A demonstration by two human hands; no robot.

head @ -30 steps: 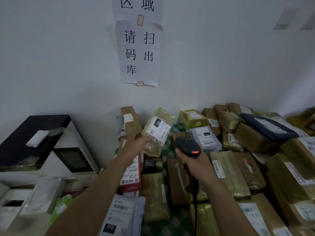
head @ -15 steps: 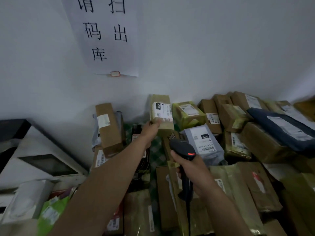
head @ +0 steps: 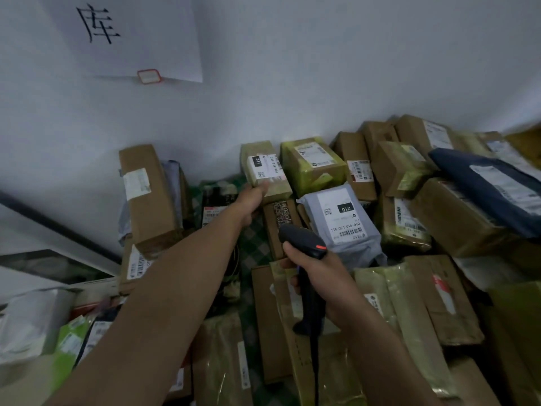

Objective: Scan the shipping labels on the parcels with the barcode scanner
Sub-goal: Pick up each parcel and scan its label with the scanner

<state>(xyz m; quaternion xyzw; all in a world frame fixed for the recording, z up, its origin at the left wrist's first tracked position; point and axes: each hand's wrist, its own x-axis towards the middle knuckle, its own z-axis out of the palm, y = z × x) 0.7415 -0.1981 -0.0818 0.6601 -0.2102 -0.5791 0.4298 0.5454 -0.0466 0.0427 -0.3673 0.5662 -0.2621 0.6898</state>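
Item, far left: tall brown carton [head: 149, 197] leaning upright against the wall, label on its upper face. Item: left hand [head: 251, 200], arm fully extended, fingers closed on the near lower corner of a small tape-wrapped parcel [head: 266, 171]; the parcel sits at the back of the heap near the wall, white label marked 231 facing up. Judged light and stiff, its glossy tape likely slippery; best held by the edges, clear of the printed code. Item: barcode scanner [head: 304, 241], black, pistol-grip, red light showing at the head, cable trailing down; carried in the right hand [head: 322, 276], which is wrapped tight about the handle, head aimed forward over the pile. Item, just beyond the scanner head: grey poly mailer [head: 342, 221], label marked 010 with barcode upward; judged soft and pliable, likely needing flattening so the code reads. Item, right: stacked brown and yellow-taped boxes, and a dark blue mailer [head: 491, 186] lying across them, labels mostly upward.
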